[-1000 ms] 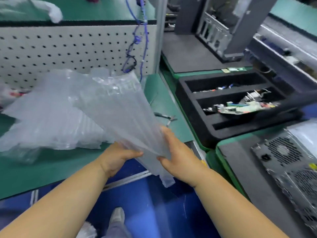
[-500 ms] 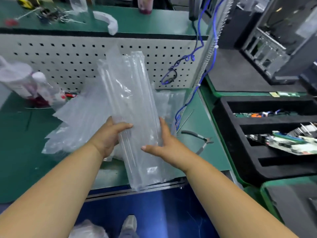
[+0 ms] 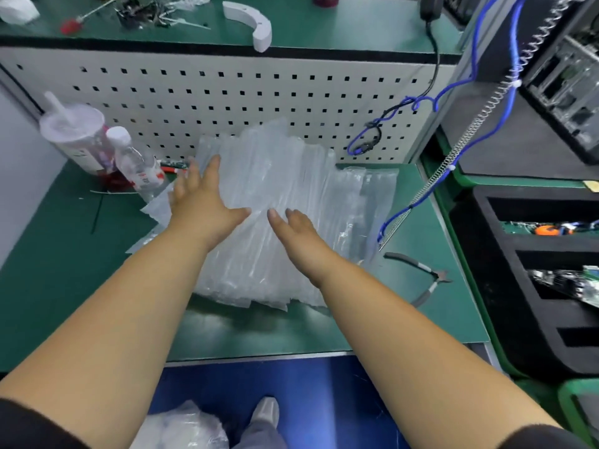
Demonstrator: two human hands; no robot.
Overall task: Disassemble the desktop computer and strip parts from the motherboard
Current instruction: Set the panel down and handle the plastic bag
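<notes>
Both hands are stretched out flat over a pile of clear air-pillow plastic (image 3: pixel 285 222) in the middle of the frame. The left hand (image 3: pixel 202 202) has its fingers spread wide apart and lies on the left part of the plastic. The right hand (image 3: pixel 293 226) has straight fingers too and rests on the plastic just beside the left one. Neither hand grips anything.

The plastic lies on the green worktop (image 3: pixel 64 270), leaning up toward the white board with holes (image 3: pixel 227 98).

At the left of the frame stand a cup with a lid (image 3: pixel 76 134) and a water bottle (image 3: pixel 136 163), touching each other. Pliers (image 3: pixel 421 280) lie on the worktop to the right of the plastic. At the right edge, a black foam tray (image 3: pixel 486 254) holds green computer boards (image 3: pixel 564 283) in its slots.
</notes>
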